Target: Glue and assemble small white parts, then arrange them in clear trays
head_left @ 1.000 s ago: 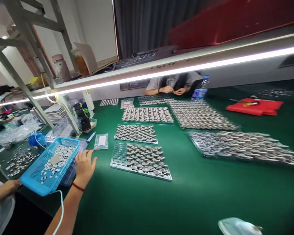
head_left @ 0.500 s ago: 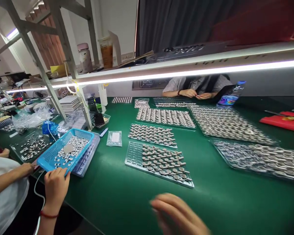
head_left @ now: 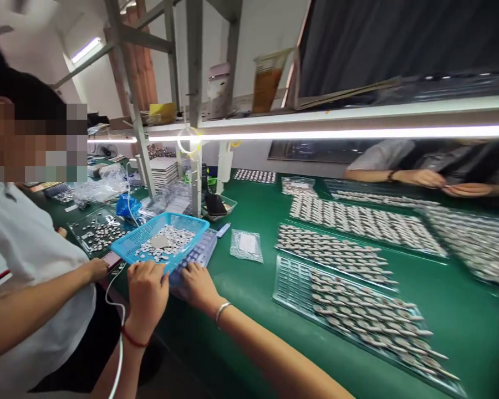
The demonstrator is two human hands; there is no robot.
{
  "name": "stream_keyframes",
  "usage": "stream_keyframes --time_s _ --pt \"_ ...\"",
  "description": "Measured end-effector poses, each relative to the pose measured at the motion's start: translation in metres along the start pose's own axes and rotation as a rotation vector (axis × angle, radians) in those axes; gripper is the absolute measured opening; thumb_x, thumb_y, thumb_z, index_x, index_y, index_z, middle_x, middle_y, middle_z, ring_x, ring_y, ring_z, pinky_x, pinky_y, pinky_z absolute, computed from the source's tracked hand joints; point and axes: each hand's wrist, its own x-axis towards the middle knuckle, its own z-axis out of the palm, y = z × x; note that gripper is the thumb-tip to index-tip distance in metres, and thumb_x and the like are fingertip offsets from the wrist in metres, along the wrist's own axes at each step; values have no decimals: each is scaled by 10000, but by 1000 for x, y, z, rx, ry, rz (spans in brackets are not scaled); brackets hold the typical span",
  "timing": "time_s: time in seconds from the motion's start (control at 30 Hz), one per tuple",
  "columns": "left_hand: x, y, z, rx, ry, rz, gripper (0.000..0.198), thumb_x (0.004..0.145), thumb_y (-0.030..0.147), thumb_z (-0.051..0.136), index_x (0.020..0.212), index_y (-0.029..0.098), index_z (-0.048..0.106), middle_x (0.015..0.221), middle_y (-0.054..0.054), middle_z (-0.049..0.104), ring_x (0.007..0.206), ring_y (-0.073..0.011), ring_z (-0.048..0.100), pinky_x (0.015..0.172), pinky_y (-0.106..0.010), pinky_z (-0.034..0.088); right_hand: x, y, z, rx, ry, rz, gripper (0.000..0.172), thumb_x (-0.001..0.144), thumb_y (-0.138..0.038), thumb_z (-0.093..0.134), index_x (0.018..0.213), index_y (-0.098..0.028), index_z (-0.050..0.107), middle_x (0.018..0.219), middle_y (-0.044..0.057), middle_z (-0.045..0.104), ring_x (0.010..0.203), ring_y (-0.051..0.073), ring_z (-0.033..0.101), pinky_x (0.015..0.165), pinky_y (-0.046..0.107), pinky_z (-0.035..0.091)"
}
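My left hand, with a red string round its wrist, is closed on the near rim of a blue plastic basket. Inside the basket lie many small white round pieces and a beige flat piece. The basket rests partly on a stack of clear plastic trays. Bent over the near edge of that stack are the fingers of my right hand, which wears a silver bangle; its fingertips are partly hidden. Both hands are close together at the near side of the basket.
To the right, clear trays hold rows of white-handled parts. A small bag lies on the green table. At left, a co-worker's arm is close by; another person's hands are across the table. A white cable hangs near my left wrist.
My right hand has moved left from over the bare table to the tray stack. My left hand stays on the basket rim. The view has turned left, bringing the co-worker further in.
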Motion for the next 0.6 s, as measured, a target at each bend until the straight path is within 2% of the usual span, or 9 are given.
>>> stream_keyframes --time_s 0.1,0.2,0.27,0.33,0.4,0.47,0.53,0.6 --pt "-2 0 2 -27 29 -22 122 870 154 576 910 201 680 799 -40 674 826 -227 617 891 -405 384 -7 12 -1 25 -19 -30 29 787 -153 627 803 -163 650 1012 156 631 1004 309 568 857 434 485" --pt "-3 -3 4 -53 60 -32 133 869 134 575 924 200 678 791 -38 670 813 -220 616 886 -405 388 -26 32 -12 89 -14 -56 80 704 -134 664 740 -187 615 1203 152 589 1138 327 531 928 449 467" --pt "-4 -3 7 -75 75 -25 133 869 127 576 919 199 676 788 -37 670 815 -221 617 891 -406 386 -42 46 -17 149 8 -46 107 691 -179 685 706 -206 582 1300 128 545 1264 335 456 1021 469 419" --pt "-4 -2 12 -99 86 -13 131 867 123 581 924 194 675 784 -35 671 812 -217 619 895 -405 384 -53 58 -14 287 114 87 138 739 -306 664 730 -217 560 1291 140 538 1282 347 448 1033 518 409" --pt "-4 0 16 -120 93 -2 130 865 118 585 927 186 676 779 -34 669 806 -214 621 889 -404 384 -56 66 -6 497 285 319 268 712 -414 676 848 -215 560 1199 165 562 1165 359 543 957 549 467" --pt "-4 4 20 -135 97 9 136 866 113 578 931 182 676 776 -35 667 801 -212 621 879 -405 386 -53 69 4 631 362 470 433 680 -466 681 990 -198 542 1054 149 607 914 325 652 777 516 556" --pt "-4 7 21 -140 101 18 150 870 109 567 941 182 677 775 -37 667 801 -213 619 870 -407 387 -50 69 8 716 361 526 499 704 -485 646 1081 -185 520 880 84 636 676 257 664 589 422 576" --pt "-6 10 21 -133 108 23 158 871 106 559 946 182 675 773 -38 667 797 -214 617 865 -408 386 -54 68 1 808 379 563 506 742 -501 603 1123 -179 520 763 26 622 568 208 638 505 341 550"
